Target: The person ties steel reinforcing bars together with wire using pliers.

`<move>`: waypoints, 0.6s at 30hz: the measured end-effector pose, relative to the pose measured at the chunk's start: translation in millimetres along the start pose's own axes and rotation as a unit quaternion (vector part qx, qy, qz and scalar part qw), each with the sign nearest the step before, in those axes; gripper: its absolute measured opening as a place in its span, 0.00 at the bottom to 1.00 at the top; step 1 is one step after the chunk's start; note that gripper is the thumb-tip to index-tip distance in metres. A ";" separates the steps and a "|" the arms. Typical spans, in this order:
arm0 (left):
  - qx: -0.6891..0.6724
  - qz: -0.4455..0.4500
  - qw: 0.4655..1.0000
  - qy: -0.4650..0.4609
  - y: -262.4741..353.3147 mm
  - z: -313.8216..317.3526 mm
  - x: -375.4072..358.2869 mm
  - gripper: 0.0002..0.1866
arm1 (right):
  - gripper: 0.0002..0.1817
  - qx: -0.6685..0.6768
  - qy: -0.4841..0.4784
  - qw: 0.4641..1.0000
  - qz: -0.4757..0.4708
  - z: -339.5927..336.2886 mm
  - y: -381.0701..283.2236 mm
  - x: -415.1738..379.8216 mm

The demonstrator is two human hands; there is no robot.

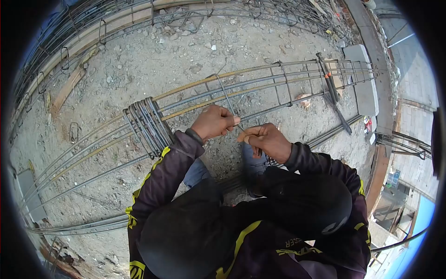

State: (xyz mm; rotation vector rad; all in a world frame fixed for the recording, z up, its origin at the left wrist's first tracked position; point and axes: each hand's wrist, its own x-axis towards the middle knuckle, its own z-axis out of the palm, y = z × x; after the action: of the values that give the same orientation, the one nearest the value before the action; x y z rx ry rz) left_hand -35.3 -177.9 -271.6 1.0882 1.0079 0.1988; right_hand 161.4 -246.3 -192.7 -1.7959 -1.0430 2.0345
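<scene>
My left hand (215, 123) is closed in a pinch at the near bar of a long rebar cage (186, 109), beside a square stirrup (224, 93). Just to its right, my right hand (267, 142) is also closed, thumb against fingers. A short, thin tie wire (240, 126) shows between the fingertips of both hands; its ends are hidden in the fingers. Left of my left hand, a bunch of stirrups (147, 126) hangs tightly packed around the bars. More stirrups (284, 83) stand spaced apart along the cage to the right.
Black-handled cutters (329, 81) with orange marks lean on the cage's right part. Grey blocks (364, 79) support its ends. Further rebar cages and a timber (69, 90) lie across the gravelly ground at the back left. Loose bars (334, 131) run near my feet.
</scene>
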 end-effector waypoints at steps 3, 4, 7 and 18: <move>0.038 0.007 0.999 0.026 -1.7 4.4 -5.0 0.19 | 0.11 -0.100 0.015 0.995 0.018 1.9 4.4 -7.1; 0.048 0.011 0.998 0.031 -0.4 3.3 -3.9 0.19 | 0.11 -0.141 0.021 0.989 0.030 1.5 3.1 -7.4; 0.019 0.007 1.000 0.019 -3.0 4.6 -0.8 0.19 | 0.08 -0.372 0.034 0.903 -0.212 7.8 3.3 -5.5; 0.041 -0.003 0.999 0.019 -0.5 2.5 -2.7 0.19 | 0.10 -0.547 0.078 0.706 -0.443 -15.5 -25.6 10.7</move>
State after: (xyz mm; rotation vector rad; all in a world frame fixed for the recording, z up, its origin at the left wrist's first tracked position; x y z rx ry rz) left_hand -35.0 -181.4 -270.2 1.1588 1.0607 0.1743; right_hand 166.5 -216.0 -184.6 -1.1758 -2.6718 0.5851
